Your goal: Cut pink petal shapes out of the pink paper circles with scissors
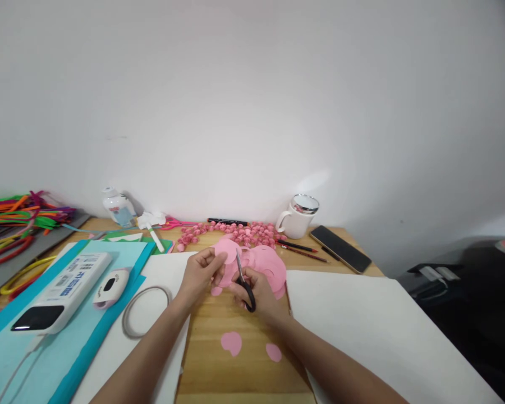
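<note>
Between thumb and fingers, my left hand point(202, 273) pinches a round pink paper disc point(226, 252). My right hand point(256, 292) grips a pair of scissors with black handles point(249, 294), its blades pointing up at the right edge of that disc. Behind and right of the scissors lies a pile of larger pink paper circles point(271, 264), partly covered by my hands. On the wood nearer to me rest two small pink paper pieces, a heart-like one point(231, 343) and an oval one point(273, 352). Small curled pink paper rolls point(235, 230) are heaped farther back.
A white mug point(297, 219) with a shiny lid, pencils point(305, 253) and a phone point(340, 247) stand or lie at right. White sheets point(370, 320) flank the wooden table point(244, 384). At left are a tape ring point(145, 311), a power bank point(63, 292), a bottle point(120, 206) and coloured pipe cleaners point(21, 216).
</note>
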Motion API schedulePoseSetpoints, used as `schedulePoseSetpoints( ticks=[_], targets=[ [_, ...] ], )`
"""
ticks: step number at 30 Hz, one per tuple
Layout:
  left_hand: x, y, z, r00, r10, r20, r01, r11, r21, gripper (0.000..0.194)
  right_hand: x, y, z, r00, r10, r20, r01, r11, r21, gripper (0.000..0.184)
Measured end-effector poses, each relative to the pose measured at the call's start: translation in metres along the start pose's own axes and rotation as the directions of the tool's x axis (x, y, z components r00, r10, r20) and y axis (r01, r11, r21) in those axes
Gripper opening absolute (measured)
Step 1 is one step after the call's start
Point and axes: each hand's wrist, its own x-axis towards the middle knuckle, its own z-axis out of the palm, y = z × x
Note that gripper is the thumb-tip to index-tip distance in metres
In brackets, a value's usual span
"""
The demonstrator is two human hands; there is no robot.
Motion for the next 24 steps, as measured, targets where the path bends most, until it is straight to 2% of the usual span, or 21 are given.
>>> schedulePoseSetpoints(
  ticks=[5, 12, 15, 18, 24],
  targets=[
    [-0.0012, -0.0026, 0.003, 0.997, -0.065, 0.047, 0.061, 0.995, 0.08, 0.031, -0.0012, -0.0028, 0.0036, 1.0, 0.019, -0.012, -0.02, 0.999, -0.036, 0.032],
    [-0.0021, -0.0013, 0.0039, 0.997, -0.055, 0.047, 0.053, 0.998, 0.036, 0.029, -0.0013, -0.004, 0.0045, 1.0, 0.029, 0.006, -0.029, 0.998, -0.047, 0.031],
    [-0.0028, -0.0016, 0.0037, 0.998, -0.058, 0.035, 0.056, 0.997, 0.054, 0.031, -0.0016, -0.0035, 0.0044, 1.0, -0.005, 0.018, 0.005, 1.0, -0.018, 0.032],
    [-0.0035, -0.0029, 0.0024, 0.995, -0.079, 0.067, 0.073, 0.993, 0.094, 0.028, -0.0009, -0.0033, 0.0033, 0.999, -0.046, 0.02, 0.046, 0.999, 0.022, 0.035],
    [-0.0043, -0.0018, 0.0014, 0.992, -0.098, 0.079, 0.089, 0.99, 0.113, 0.026, 0.0003, -0.0035, 0.0008, 0.998, -0.059, 0.01, 0.059, 0.998, 0.032, 0.037]
  ],
)
